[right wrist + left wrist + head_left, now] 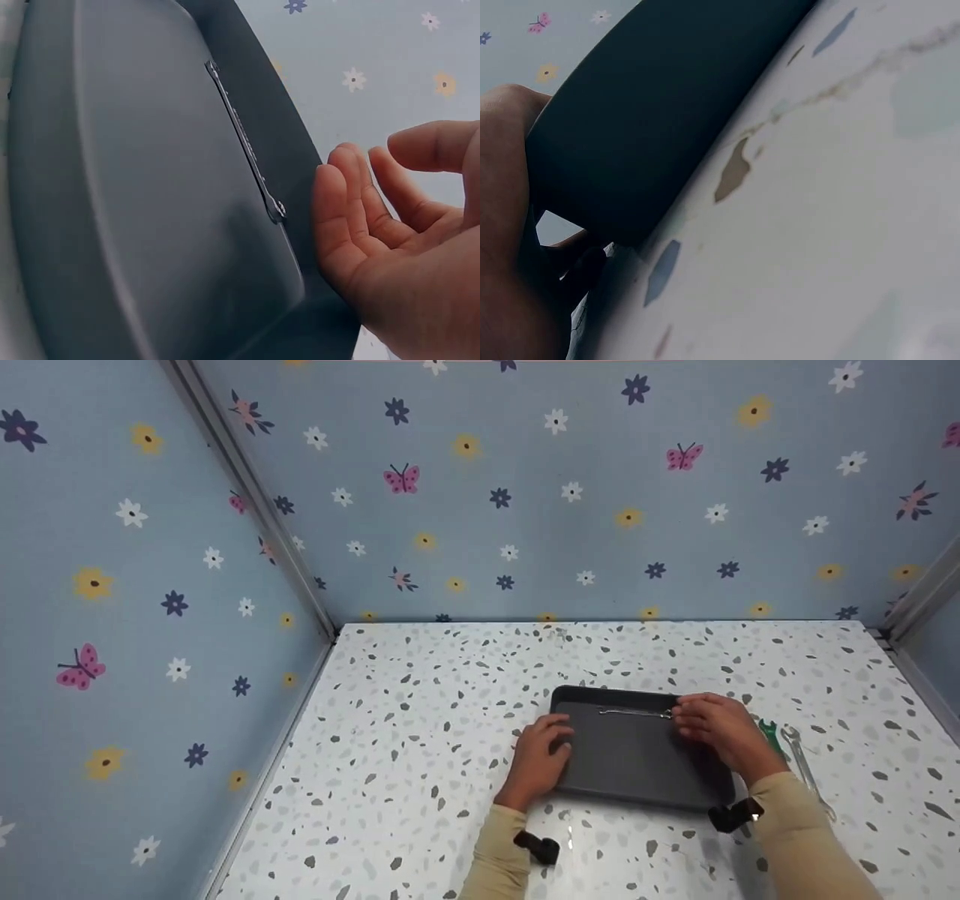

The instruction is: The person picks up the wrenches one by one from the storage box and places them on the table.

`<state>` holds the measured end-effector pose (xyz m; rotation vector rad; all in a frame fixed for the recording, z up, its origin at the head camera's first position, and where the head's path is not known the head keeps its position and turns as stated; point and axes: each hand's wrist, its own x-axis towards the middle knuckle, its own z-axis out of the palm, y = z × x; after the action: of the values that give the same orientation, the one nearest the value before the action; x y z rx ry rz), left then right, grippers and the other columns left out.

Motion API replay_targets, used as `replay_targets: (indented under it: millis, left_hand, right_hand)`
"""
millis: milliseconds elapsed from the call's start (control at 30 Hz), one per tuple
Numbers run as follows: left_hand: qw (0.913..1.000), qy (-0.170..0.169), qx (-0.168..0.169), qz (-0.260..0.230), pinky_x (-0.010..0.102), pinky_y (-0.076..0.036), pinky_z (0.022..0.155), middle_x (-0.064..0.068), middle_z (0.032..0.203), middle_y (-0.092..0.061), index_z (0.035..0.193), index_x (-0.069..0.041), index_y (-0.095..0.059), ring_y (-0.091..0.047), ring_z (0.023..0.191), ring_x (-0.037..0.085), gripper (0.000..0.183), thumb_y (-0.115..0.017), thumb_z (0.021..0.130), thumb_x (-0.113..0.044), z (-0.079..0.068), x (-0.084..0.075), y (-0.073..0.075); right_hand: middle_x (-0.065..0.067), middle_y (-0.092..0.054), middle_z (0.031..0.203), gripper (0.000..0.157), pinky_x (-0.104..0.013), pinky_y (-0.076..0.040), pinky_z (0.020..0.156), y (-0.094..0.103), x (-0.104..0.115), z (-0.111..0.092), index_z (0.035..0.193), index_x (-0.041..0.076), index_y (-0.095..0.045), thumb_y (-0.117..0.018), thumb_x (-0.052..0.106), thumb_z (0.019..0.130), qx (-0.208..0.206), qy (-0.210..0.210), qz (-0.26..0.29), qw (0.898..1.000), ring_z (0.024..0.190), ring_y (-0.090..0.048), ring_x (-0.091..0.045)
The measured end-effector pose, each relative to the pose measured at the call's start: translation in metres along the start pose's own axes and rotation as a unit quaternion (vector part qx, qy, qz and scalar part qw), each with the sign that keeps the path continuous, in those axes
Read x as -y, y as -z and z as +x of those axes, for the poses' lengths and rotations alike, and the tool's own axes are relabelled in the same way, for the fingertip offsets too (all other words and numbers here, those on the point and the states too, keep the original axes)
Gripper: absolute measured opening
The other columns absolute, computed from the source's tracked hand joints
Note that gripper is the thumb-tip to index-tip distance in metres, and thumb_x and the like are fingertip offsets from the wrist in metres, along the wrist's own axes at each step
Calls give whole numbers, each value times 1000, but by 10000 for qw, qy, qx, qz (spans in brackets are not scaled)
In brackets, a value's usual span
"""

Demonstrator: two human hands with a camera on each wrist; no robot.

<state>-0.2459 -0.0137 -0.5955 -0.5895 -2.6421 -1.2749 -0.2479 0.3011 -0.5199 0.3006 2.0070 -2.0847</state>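
A dark grey rectangular tray (637, 765) lies on the speckled table. Inside it, along the far wall, rests a slim silver wrench (246, 146). My left hand (536, 757) is at the tray's left side, its fingers curled over the rim; the left wrist view shows the hand (506, 187) against the outer wall. Over the far right corner is my right hand (720, 727), fingers loosely bent. Its palm (405, 262) faces the tray in the right wrist view, holding nothing, with fingertips right at the rim near the wrench's end.
To the right of the tray, partly behind the right hand and forearm, lie a green open-ended wrench (771, 733) and a longer silver wrench (804, 769). Flower-patterned panels (525, 532) stand behind the table (420, 720) and at both sides.
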Motion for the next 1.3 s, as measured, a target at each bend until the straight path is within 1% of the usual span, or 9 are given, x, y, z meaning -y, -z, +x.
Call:
replay_targets:
  millis: [67,167,367,467,567,800,1000,1167,1300]
  left_hand:
    - [10000,17,14,14,39,-40,105,-4,139,-57,117,-10,-72,-52,121,20,26,-63,94,-15,0,0,0]
    - [10000,76,49,-10,39,-40,106,-4,140,-57,118,-10,-72,-52,122,20,26,-63,94,-16,0,-1,1]
    - [9999,30,34,-101,39,-40,105,-4,138,-57,117,-9,-73,-52,122,21,25,-63,94,-15,0,-3,3]
    - [9999,3,16,-111,39,-41,104,-5,137,-58,116,-9,-73,-53,121,21,25,-63,94,-14,0,-2,3]
    - [10000,24,20,-74,39,-41,103,-5,137,-58,116,-9,-73,-53,121,21,25,-62,94,-15,0,-1,3]
    - [9999,128,67,-58,38,-40,105,-6,138,-57,117,-9,-73,-52,121,20,25,-63,94,-15,0,-3,3]
    - [9997,233,83,-81,40,-39,106,-7,139,-57,118,-10,-72,-51,123,19,26,-63,94,-16,-2,-5,4]
    - [9998,190,84,-39,40,-39,107,-7,139,-56,118,-10,-72,-51,124,20,27,-62,94,-16,-1,-5,4]
    - [9999,107,64,-3,38,-40,105,-6,139,-57,118,-10,-72,-52,122,20,26,-62,94,-16,-1,-4,3]
  right_hand:
    - [-6,-73,103,33,-31,-57,83,-2,1,3,126,-9,-50,-57,11,100,19,-25,27,10000,94,-69,-14]
    - [-6,-73,103,34,-31,-57,83,-5,1,6,126,-9,-50,-58,12,100,47,-55,-72,9999,95,-70,-16]
    - [-10,-72,108,41,-30,-57,82,-9,2,13,130,-12,-49,-59,14,100,111,11,-682,9976,98,-70,-18]
    - [-13,-71,111,40,-31,-57,84,-10,2,16,130,-13,-49,-56,14,101,134,78,-976,9951,101,-70,-20]
    - [-15,-70,113,38,-32,-57,86,-11,1,18,129,-12,-50,-56,14,102,117,108,-1143,9933,102,-69,-20]
    - [-14,-71,114,37,-35,-57,86,-12,-1,23,127,-11,-53,-62,11,98,141,156,-1178,9928,101,-69,-19]
    - [-15,-69,113,38,-35,-57,86,-14,-2,27,125,-9,-55,-66,15,96,90,189,-1230,9922,101,-69,-20]
    - [-14,-70,112,37,-35,-57,86,-14,-4,31,125,-10,-54,-62,16,99,171,264,-1130,9931,101,-69,-19]
    - [-18,-68,118,40,-38,-55,90,-14,-6,33,128,-12,-52,-58,17,101,269,330,-1063,9934,105,-69,-21]
